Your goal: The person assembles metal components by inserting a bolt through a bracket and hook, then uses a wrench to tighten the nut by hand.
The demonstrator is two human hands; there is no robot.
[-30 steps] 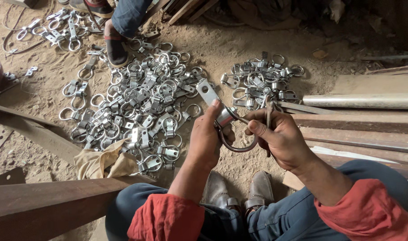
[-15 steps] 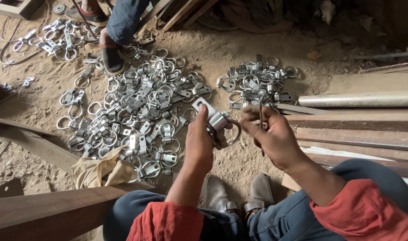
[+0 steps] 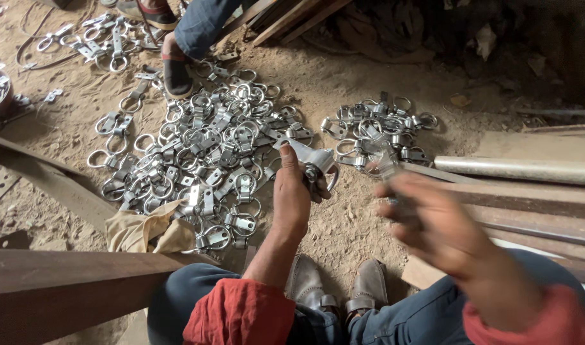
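Our left hand (image 3: 291,195) gripping a grey metal ring-and-plate clamp (image 3: 313,164); our blurred right hand (image 3: 436,225), finger spread indiscernible.

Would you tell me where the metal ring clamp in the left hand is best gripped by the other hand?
Probably by the ring's free lower curve, coming from the right. The left hand wraps the metal ring clamp from its left side, so the ring juts out bare on the right, towards the blurred right hand.

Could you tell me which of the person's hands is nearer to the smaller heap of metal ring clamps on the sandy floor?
The right hand, blurred, just below the smaller heap. The left hand grips a metal clamp, off to the heap's left.
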